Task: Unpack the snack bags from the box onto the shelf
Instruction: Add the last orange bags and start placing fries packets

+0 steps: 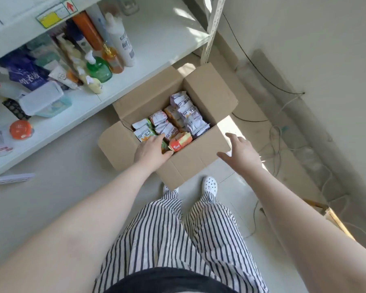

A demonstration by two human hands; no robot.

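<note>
Left hand (151,152) dips into the open box (199,163) on the floor, fingers curling round a green snack bag (164,146) at the near edge. Right hand (240,153) hovers open, likely to steady the box. The shelf (135,81) waits far left.

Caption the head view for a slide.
Left hand reaches into snack-filled cardboard box; right hand hovers open beside shelf.

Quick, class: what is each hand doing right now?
Left hand: in the box, fingers on the snack bags; grip cannot be told.
Right hand: open, holding nothing.
</note>
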